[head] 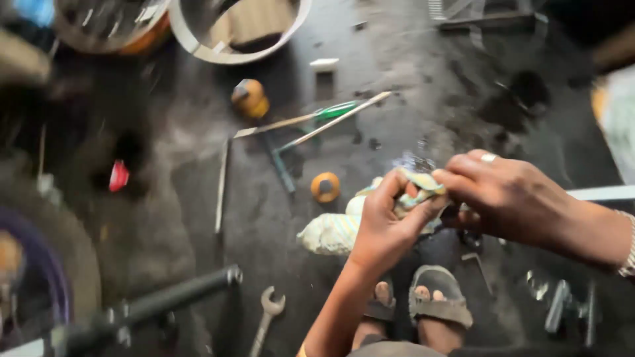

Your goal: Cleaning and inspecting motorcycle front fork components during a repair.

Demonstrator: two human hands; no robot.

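We are holding a soft striped rag (344, 228) in front of us, above our feet and the dark floor (410, 86). Our left hand (387, 221) is squeezing its bunched top. Our right hand (503, 195) is pinching the same end beside it. The rag looks light and floppy, so we are gripping it where it bunches.

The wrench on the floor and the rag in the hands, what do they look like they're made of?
The wrench looks like bare grey metal with a dull sheen and an open-ended jaw. The rag looks like soft woven cloth, pale with faint stripes, since it bunches and folds where the left hand and right hand grip it.
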